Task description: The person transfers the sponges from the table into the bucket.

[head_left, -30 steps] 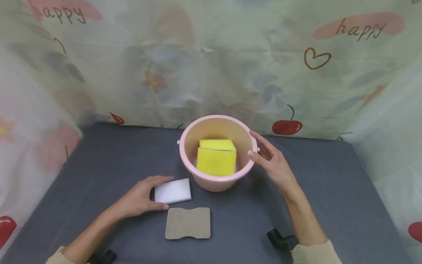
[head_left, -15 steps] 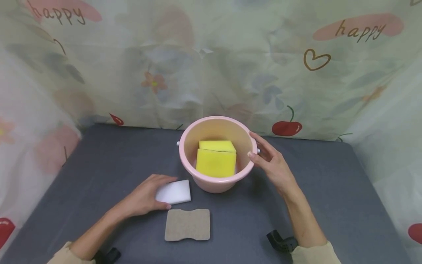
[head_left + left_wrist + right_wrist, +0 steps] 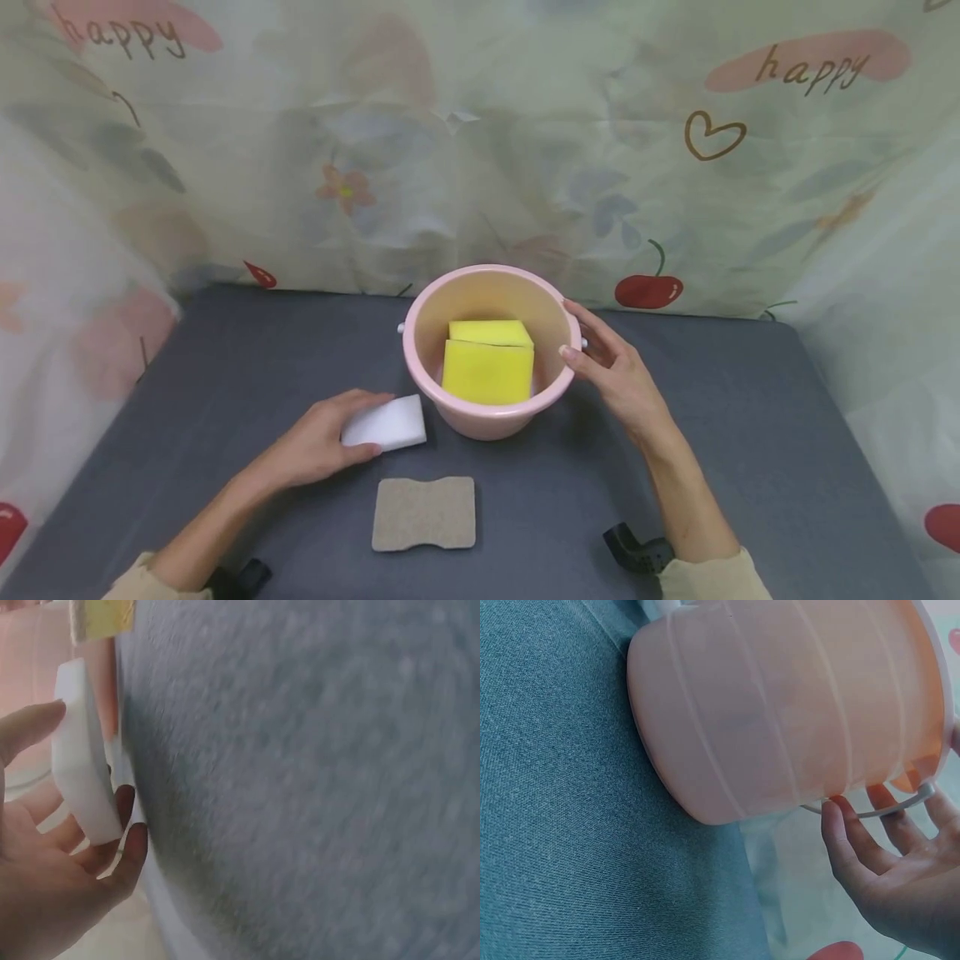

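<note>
Pink bucket: your right grip holds its rim. White block, front-left of the bucket: pinched in your left grip.

Soft light; faint shadow beside the round pink plastic bucket, toward the right edge of the matte dark-grey surface; left wrist view blurred.

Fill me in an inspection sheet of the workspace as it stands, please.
Surface: dark grey table, no spill seen.
Job's things: white block, left of the bucket; two yellow blocks inside the upright bucket; grey pad flat on the table, nearer the person.
Clutter: nothing seen.
Grippers: left grip pinches the white block; right grip holds the bucket's rim.
Cables: nothing seen.
Surroundings: printed curtain behind and on both sides.
</note>
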{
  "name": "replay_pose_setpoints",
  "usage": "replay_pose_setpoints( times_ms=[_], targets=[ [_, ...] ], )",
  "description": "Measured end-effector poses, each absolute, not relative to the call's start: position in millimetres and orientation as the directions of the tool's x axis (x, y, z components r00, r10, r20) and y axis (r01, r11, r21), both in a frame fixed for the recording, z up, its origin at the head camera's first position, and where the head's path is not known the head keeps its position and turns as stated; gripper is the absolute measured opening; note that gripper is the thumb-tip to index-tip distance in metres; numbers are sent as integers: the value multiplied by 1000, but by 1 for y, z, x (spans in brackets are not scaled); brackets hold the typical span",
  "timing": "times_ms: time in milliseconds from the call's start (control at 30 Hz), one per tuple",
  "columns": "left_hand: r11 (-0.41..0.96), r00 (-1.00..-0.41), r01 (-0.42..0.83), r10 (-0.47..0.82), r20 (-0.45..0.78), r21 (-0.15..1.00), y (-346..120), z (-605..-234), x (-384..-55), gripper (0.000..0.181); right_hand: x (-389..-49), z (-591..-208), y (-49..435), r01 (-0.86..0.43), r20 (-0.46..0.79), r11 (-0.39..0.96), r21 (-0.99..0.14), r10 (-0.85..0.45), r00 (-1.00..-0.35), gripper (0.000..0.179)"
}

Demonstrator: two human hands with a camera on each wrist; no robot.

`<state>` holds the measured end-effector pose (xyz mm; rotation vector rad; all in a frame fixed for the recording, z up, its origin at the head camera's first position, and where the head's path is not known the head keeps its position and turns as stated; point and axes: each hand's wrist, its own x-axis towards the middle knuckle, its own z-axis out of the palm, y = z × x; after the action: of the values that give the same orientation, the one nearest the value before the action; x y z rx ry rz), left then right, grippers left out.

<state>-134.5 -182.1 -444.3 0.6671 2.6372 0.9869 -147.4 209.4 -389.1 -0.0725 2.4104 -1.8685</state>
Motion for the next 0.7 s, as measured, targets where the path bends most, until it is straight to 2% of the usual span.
replay_pose_setpoints(
  times_ms=[133, 333, 533, 700],
  targets=[
    [674, -880, 313, 471, -63, 669, -186, -438, -137, 62, -147, -389, 209, 16, -40, 257, -966, -89, -995, 64],
    [669, -892, 356, 452, 23, 653, -190, -430, -141, 60, -146, -389, 211, 18, -42, 254, -967, -87, -995, 64],
    [697, -905, 353, 423, 40, 624, -198, -408, -148, 58, -147, -389, 211, 12, -35, 247, -969, -91, -995, 63],
    [715, -916, 375, 382, 120, 590, -204, -393, -153, 56, -147, -390, 210, 4, -29, 223, -975, -111, -993, 61]
  ],
)
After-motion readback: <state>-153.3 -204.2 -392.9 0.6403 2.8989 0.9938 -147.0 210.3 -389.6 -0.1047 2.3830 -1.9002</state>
